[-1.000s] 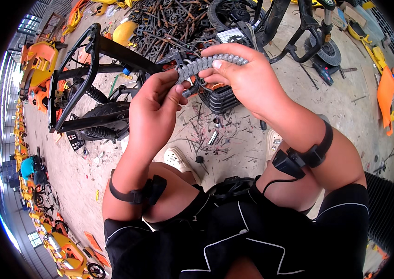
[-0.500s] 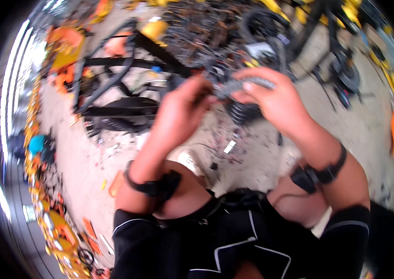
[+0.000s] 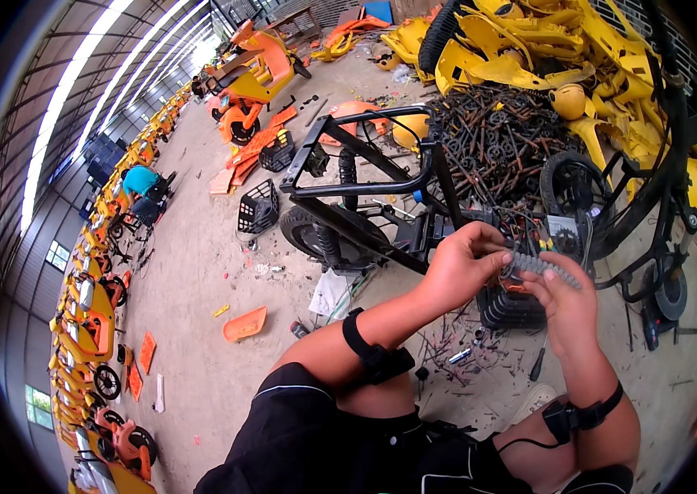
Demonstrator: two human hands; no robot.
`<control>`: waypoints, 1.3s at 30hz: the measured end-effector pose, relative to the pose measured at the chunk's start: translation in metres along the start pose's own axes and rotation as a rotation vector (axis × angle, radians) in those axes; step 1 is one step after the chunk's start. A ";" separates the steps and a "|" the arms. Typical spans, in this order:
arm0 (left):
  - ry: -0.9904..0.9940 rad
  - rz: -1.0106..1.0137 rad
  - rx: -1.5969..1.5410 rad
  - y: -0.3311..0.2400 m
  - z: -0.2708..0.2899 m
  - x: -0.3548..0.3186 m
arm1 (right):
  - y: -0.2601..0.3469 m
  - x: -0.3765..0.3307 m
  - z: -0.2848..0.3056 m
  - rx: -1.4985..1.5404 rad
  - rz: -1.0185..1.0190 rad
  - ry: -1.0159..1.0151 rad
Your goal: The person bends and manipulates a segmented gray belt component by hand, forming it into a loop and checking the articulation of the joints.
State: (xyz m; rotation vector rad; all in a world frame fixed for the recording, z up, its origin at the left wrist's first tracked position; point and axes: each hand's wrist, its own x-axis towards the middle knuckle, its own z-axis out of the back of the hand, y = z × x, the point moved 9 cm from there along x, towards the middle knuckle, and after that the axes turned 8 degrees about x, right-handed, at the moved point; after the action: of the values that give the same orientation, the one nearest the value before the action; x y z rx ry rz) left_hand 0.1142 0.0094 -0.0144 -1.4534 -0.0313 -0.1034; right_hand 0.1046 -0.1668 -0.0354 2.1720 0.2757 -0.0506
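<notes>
A grey ribbed tube, like corrugated cable sleeve (image 3: 548, 266), runs between my two hands. My left hand (image 3: 473, 262) is closed, with thumb and fingers pinching around its left end. Curled around the tube's right part are the fingers of my right hand (image 3: 566, 306). Just beneath the hands sits a black ribbed box (image 3: 511, 311), partly covered by them. Behind the tube are wires and small parts, too cluttered to make out singly. The black scooter frame (image 3: 357, 191), with its wheel, stands left of my hands.
Farther off lie a heap of rusty metal parts (image 3: 492, 148) and a pile of yellow panels (image 3: 521, 41). Another black frame (image 3: 653, 181) stands at the right. A screwdriver (image 3: 539, 360) and scattered bits lie on the floor. A person in teal (image 3: 141, 181) crouches beside the scooter row at left.
The view has swung up and left, so the frame and hands now appear farther right and lower. Both hands keep hold of the grey tube, which shows more sharply now.
</notes>
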 end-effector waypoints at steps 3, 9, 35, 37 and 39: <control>-0.063 -0.038 0.018 0.006 0.003 0.002 | -0.002 -0.003 -0.002 0.071 0.034 -0.019; -0.076 -0.038 -0.030 0.002 -0.007 -0.001 | -0.002 -0.004 0.004 0.199 0.035 -0.057; 0.119 -0.601 0.611 -0.057 -0.016 -0.008 | 0.023 0.004 0.019 0.062 -0.099 0.028; 0.140 -0.507 0.497 -0.050 -0.012 -0.004 | 0.022 0.005 0.019 0.042 -0.114 0.038; 0.138 -0.318 0.287 -0.034 -0.006 -0.001 | 0.023 0.005 0.018 0.010 -0.126 0.048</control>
State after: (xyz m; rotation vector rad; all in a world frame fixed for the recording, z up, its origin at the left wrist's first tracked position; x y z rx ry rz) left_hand 0.1101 -0.0006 0.0180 -1.1426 -0.1588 -0.4416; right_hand 0.1154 -0.1935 -0.0278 2.1661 0.4400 -0.0710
